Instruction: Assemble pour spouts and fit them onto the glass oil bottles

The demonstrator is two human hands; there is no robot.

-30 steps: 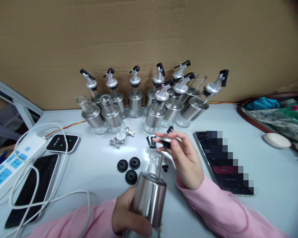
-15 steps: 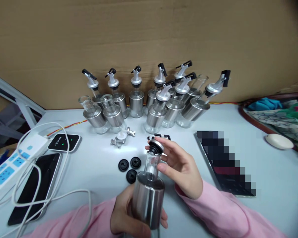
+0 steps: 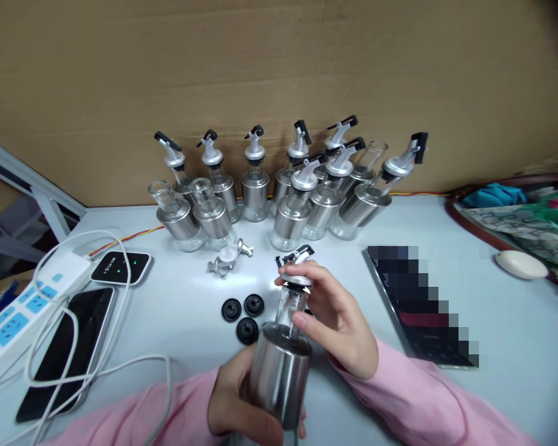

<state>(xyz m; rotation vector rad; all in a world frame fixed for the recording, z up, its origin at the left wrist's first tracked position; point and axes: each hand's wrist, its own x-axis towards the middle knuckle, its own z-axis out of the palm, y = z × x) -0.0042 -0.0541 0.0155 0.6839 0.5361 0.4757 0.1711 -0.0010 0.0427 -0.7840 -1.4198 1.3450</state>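
My left hand is wrapped round the steel-sleeved body of a glass oil bottle, which tilts slightly right at the front of the table. On the bottle's mouth sits a silver pourer stopper with a black flap lever. My right hand grips this stopper with its fingers round the cap, while the thumb rests against the glass neck. Left of the bottle lie three black rubber stopper rings. Beyond them is a small cluster of silver spout parts. Small black pieces behind my right hand are mostly hidden.
Several oil bottles stand along the cardboard wall, most with pourers, a few with bare necks. A power strip, white cable, router and phone lie left. Another phone and a white oval object lie right.
My right hand has brought the pourer stopper from above and right of the bottle onto its mouth. The stopper, tilted half a second ago, now sits straighter on the neck.
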